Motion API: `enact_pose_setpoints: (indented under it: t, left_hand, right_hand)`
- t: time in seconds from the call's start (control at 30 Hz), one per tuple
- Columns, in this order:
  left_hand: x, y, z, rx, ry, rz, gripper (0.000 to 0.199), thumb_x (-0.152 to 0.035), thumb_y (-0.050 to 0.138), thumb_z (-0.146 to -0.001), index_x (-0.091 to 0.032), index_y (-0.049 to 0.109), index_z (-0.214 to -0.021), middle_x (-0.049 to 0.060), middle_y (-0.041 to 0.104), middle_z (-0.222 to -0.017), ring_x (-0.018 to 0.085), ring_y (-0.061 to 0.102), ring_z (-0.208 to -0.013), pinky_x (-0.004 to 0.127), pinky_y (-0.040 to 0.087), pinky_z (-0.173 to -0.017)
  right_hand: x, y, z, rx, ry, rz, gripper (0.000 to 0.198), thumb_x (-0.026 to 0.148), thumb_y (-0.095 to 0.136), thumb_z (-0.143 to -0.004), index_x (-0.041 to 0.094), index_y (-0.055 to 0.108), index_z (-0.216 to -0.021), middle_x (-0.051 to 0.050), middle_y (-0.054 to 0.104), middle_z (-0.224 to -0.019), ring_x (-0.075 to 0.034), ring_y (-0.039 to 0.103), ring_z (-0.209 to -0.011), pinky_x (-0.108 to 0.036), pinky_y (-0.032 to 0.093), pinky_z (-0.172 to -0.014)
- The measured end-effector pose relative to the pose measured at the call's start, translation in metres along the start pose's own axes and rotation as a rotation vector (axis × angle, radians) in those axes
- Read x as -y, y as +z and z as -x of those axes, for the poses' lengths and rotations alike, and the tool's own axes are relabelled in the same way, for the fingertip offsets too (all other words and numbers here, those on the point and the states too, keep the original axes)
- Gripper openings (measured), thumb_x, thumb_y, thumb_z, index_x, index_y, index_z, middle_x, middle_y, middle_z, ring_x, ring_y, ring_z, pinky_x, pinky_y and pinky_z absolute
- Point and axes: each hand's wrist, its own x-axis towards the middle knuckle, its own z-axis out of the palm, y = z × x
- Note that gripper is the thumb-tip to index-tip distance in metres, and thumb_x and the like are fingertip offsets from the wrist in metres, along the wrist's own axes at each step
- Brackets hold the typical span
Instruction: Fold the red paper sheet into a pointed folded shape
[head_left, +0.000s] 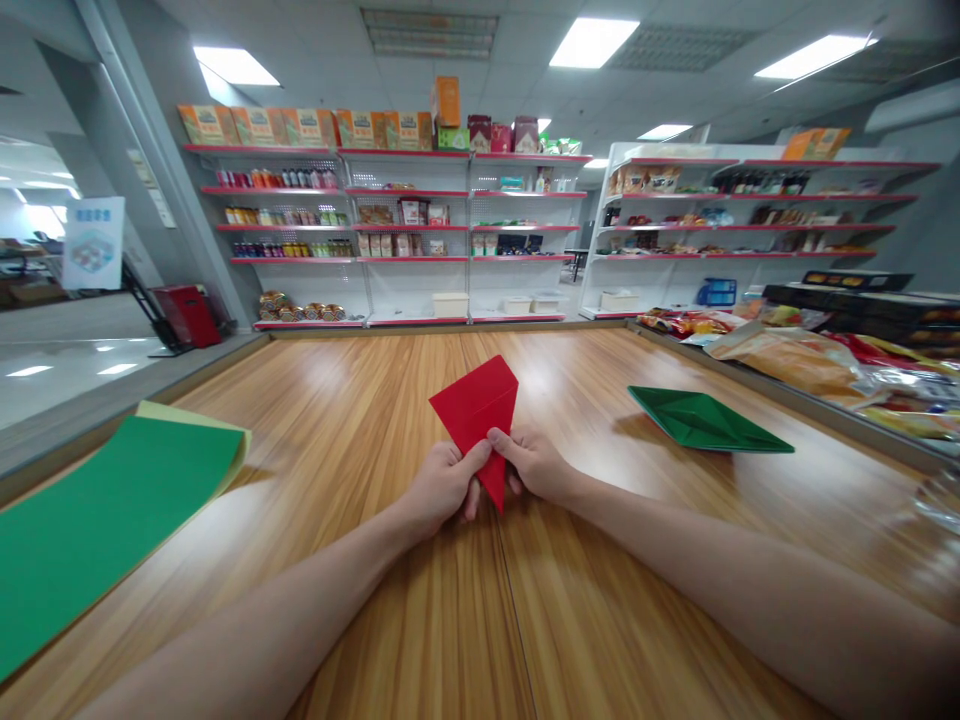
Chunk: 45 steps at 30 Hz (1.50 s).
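Note:
A folded sheet of red paper (480,398) is held up over the middle of the wooden table, its narrow point towards me. From the left, my left hand (448,482) pinches it near the lower part, thumb on top. On the opposite side my right hand (536,462) grips the same paper, its thumb pressed on the face close to the other thumb. Most of the fingers are hidden behind the paper. A folded green paper shape (701,418) with pointed ends rests on the table to the right, apart from both hands.
Green paper sheets (120,510) with a yellowish one beneath lie at the left of the wooden table (360,380). Packaged snacks (795,360) line its right side, with a clear object (941,500) at the right edge. Stocked store shelves (409,225) stand beyond.

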Motion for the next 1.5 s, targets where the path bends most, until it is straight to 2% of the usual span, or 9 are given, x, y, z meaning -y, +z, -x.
enact_pose_setpoints:
  t: [0.07, 0.23, 0.37, 0.47, 0.67, 0.9, 1.03, 1.23, 1.5]
  left_hand:
    - [0.001, 0.000, 0.000, -0.019, 0.006, 0.002, 0.059, -0.051, 0.047, -0.088, -0.013, 0.058, -0.043, 0.000, 0.042, -0.027, 0.005, 0.030, -0.023, 0.021, 0.018, -0.033]
    - [0.004, 0.000, -0.002, -0.120, 0.001, 0.041, 0.068, -0.056, 0.047, -0.086, -0.018, 0.040, -0.031, -0.001, 0.035, -0.025, 0.005, 0.027, -0.024, 0.022, 0.015, -0.032]
    - [0.004, 0.004, -0.006, -0.223, -0.015, 0.091, 0.062, -0.061, 0.050, -0.082, -0.017, 0.044, -0.038, -0.001, 0.040, -0.028, 0.007, 0.033, -0.025, 0.021, 0.021, -0.031]
    - [0.003, 0.007, -0.009, -0.371, -0.003, 0.131, 0.056, -0.066, 0.052, -0.078, -0.017, 0.049, -0.050, -0.002, 0.046, -0.036, 0.008, 0.038, -0.030, 0.021, 0.026, -0.032]
    - [0.002, 0.007, -0.008, -0.542, 0.019, 0.168, 0.052, -0.066, 0.058, -0.073, -0.016, 0.051, -0.059, -0.003, 0.049, -0.048, 0.008, 0.041, -0.041, 0.019, 0.028, -0.036]
    - [0.001, 0.011, -0.004, -0.622, -0.016, 0.221, 0.057, -0.072, 0.051, -0.073, -0.020, 0.041, -0.052, -0.004, 0.041, -0.042, 0.008, 0.036, -0.035, 0.022, 0.022, -0.033]
    - [0.000, 0.013, -0.004, -0.616, -0.045, 0.256, 0.057, -0.073, 0.046, -0.075, -0.021, 0.039, -0.052, -0.005, 0.038, -0.037, 0.009, 0.035, -0.032, 0.022, 0.023, -0.032]
    - [-0.007, 0.020, -0.003, -0.474, -0.120, 0.296, 0.061, -0.076, 0.050, -0.071, -0.021, 0.039, -0.046, -0.005, 0.034, -0.031, 0.007, 0.030, -0.026, 0.022, 0.020, -0.028]
    - [-0.007, 0.016, -0.002, -0.496, -0.121, 0.295, 0.061, -0.077, 0.041, -0.075, -0.022, 0.035, -0.048, -0.007, 0.029, -0.031, 0.007, 0.029, -0.025, 0.021, 0.020, -0.028]
  right_hand:
    - [0.001, 0.000, 0.001, 0.000, -0.006, 0.012, 0.064, 0.061, 0.040, -0.087, 0.014, 0.052, -0.046, 0.001, 0.046, -0.034, -0.006, 0.039, -0.029, -0.018, 0.024, -0.030]
    - [0.009, 0.003, 0.006, 0.194, 0.051, 0.001, 0.066, 0.063, 0.035, -0.089, 0.014, 0.055, -0.050, 0.001, 0.048, -0.036, -0.007, 0.038, -0.027, -0.018, 0.022, -0.028]
    - [0.017, 0.009, 0.010, 0.187, 0.009, 0.051, 0.064, 0.057, 0.035, -0.091, 0.013, 0.058, -0.052, 0.001, 0.048, -0.034, -0.007, 0.039, -0.026, -0.018, 0.026, -0.029]
    - [0.023, 0.015, 0.015, 0.181, -0.026, 0.233, 0.067, 0.053, 0.032, -0.093, 0.016, 0.052, -0.040, 0.000, 0.047, -0.031, -0.007, 0.040, -0.026, -0.018, 0.032, -0.031]
    - [0.033, 0.029, 0.023, 0.348, -0.215, 0.542, 0.064, 0.033, 0.029, -0.096, 0.017, 0.052, -0.039, -0.002, 0.054, -0.035, -0.009, 0.054, -0.037, -0.018, 0.050, -0.052]
    - [0.041, 0.036, 0.028, 0.381, -0.354, 0.652, 0.045, 0.026, 0.044, -0.091, 0.012, 0.063, -0.052, -0.004, 0.061, -0.044, -0.010, 0.056, -0.040, -0.019, 0.043, -0.046]
    - [0.047, 0.041, 0.032, 0.429, -0.365, 0.715, 0.036, 0.020, 0.048, -0.088, 0.011, 0.066, -0.058, -0.003, 0.060, -0.047, -0.010, 0.054, -0.043, -0.019, 0.039, -0.046]
    - [0.053, 0.042, 0.034, 0.535, -0.433, 0.701, 0.033, 0.014, 0.049, -0.085, 0.012, 0.062, -0.055, -0.001, 0.058, -0.047, -0.009, 0.048, -0.044, -0.019, 0.037, -0.047]
    - [0.060, 0.047, 0.035, 0.476, -0.432, 0.897, 0.027, 0.019, 0.052, -0.084, 0.009, 0.068, -0.064, -0.007, 0.065, -0.057, -0.012, 0.053, -0.049, -0.022, 0.038, -0.049]
